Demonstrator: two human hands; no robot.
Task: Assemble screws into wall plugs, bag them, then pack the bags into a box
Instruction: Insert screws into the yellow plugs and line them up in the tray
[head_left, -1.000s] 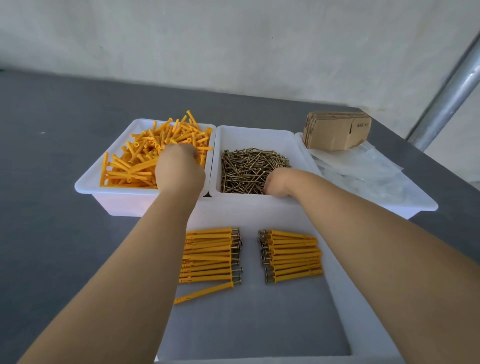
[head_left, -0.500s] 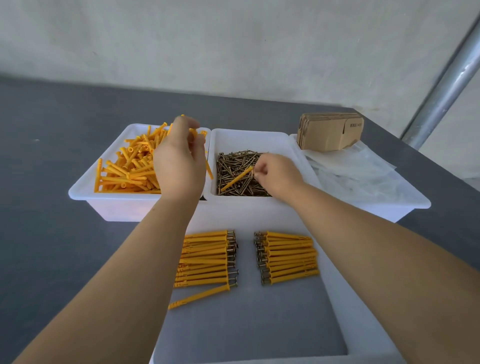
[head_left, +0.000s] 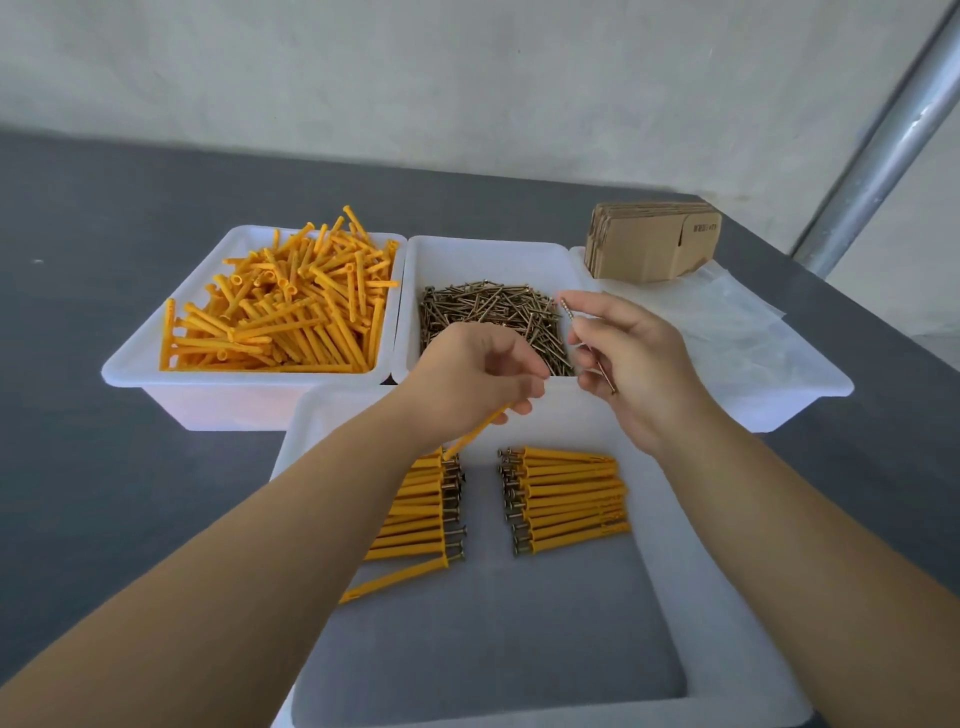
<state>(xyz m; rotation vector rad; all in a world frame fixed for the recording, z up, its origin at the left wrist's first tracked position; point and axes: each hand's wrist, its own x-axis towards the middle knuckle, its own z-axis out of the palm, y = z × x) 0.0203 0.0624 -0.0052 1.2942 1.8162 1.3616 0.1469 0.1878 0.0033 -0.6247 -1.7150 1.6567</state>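
My left hand (head_left: 478, 371) grips one orange wall plug (head_left: 475, 432) that slants down from its fingers. My right hand (head_left: 628, 358) pinches a brass screw (head_left: 587, 345) a little to the right, a small gap between the two hands. Both hover over the near edge of the white screw tub (head_left: 483, 260), which is full of loose screws (head_left: 488, 312). Left of it a white tub (head_left: 130, 364) holds a heap of orange plugs (head_left: 280, 306). Two rows of assembled plugs with screws (head_left: 563, 501) lie in the near white tray (head_left: 670, 571); my left forearm covers part of the left row (head_left: 423, 514).
A stack of flat cardboard boxes (head_left: 652, 241) and clear plastic bags (head_left: 727, 322) sit in a white tray at the back right. A metal pole (head_left: 878, 135) rises at the far right. The tubs stand on a dark grey table (head_left: 104, 493).
Both hands have lifted out of the tubs and drawn back toward me, the left carrying a plug, the right a screw. They have come close together over the screw tub's near edge.
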